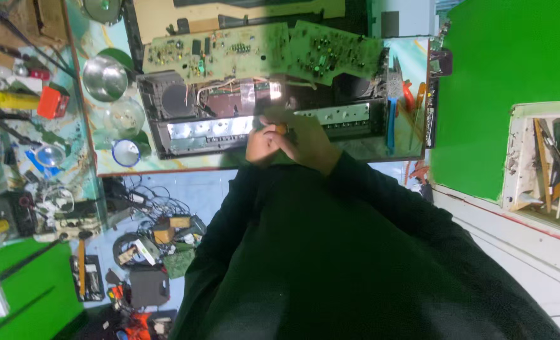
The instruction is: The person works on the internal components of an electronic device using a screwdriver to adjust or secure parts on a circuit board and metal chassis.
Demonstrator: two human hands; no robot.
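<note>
Both hands (289, 140) curled together around a small orange-tipped tool (282, 128), above the opened amplifier chassis (217, 123).

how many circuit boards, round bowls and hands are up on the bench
circuit boards: 2, a left board and a right board, both atop the open device
round bowls: 3, a metal bowl, a clear bowl and a blue-rimmed bowl
hands: 2, left hand and right hand
total: 7
</note>
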